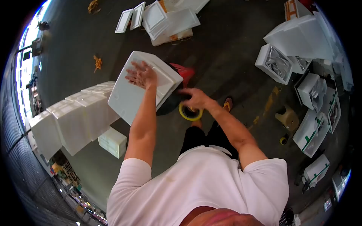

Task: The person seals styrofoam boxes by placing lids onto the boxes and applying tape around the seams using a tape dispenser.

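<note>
A white foam box (126, 88) with its lid on sits tilted in front of me. My left hand (142, 75) lies flat on it with the fingers spread. Close to the box's right side, my right hand (197, 99) is curled and smeared by motion. It grips a roll of yellow tape (185, 114), which hangs under the palm. Behind the box a red object (184, 72) shows in part; its kind is hidden. A dark round shape under the box is mostly covered.
Stacked white foam boxes (81, 118) line the left, with a smaller foam box (113, 142) beside them. Foam lids (154, 17) lie ahead. Open foam boxes (274, 64) with liners stand at right, near a beige stool (287, 118) and another tape roll (283, 140).
</note>
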Demonstrator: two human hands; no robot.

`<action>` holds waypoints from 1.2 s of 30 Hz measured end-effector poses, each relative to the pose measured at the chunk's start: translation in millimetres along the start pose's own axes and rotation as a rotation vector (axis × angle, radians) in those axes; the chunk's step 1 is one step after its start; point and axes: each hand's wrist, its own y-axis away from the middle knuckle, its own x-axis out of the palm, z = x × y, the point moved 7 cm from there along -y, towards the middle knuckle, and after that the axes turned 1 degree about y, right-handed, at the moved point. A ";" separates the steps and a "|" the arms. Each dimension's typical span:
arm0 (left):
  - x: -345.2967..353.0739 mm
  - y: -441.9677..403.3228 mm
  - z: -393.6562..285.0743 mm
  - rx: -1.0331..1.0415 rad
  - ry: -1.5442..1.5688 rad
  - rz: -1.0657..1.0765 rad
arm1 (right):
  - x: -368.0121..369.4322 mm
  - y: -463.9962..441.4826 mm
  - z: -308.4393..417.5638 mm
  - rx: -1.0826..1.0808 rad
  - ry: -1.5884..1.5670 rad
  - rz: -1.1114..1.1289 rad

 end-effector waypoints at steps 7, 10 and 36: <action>-3.0 -32.3 11.3 -0.255 -0.014 -0.028 | -26.3 -7.3 -49.6 -0.062 -1.045 -0.776; -3.2 -31.4 17.3 -0.231 0.006 -0.045 | -45.8 -51.9 -42.8 -0.100 -1.009 -1.339; -24.2 54.5 3.1 1.011 -0.060 0.304 | -76.6 -156.2 -131.6 -0.071 -0.413 0.108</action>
